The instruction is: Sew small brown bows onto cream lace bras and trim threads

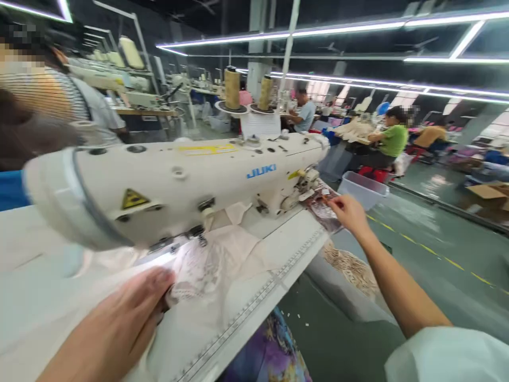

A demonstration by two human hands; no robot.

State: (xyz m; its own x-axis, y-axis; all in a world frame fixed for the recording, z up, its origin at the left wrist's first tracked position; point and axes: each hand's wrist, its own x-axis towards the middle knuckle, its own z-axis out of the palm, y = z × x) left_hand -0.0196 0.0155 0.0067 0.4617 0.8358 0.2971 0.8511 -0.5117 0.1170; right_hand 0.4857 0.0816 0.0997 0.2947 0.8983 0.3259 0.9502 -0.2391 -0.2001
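Observation:
My left hand (131, 305) is closed on the edge of a piece of pale pink lace fabric (196, 270), which lies on the table under the sewing machine (207, 164). Thumb and fingers press together at the lace near the needle area. My right hand (352, 215) reaches out to the machine's far right end, its fingertips pinched. A bit of orange shows at those fingertips, too small to name. Just beside them is a shiny brownish heap (322, 207) at the table's corner, its contents unclear.
A ruler strip (278, 278) runs along the table's front edge. Two thread cones (232, 90) stand behind the machine. Beyond the table are a clear plastic bin (363, 188) and, lower, beige lace (352, 265). A person in green (393, 135) sits farther off; another is close at left.

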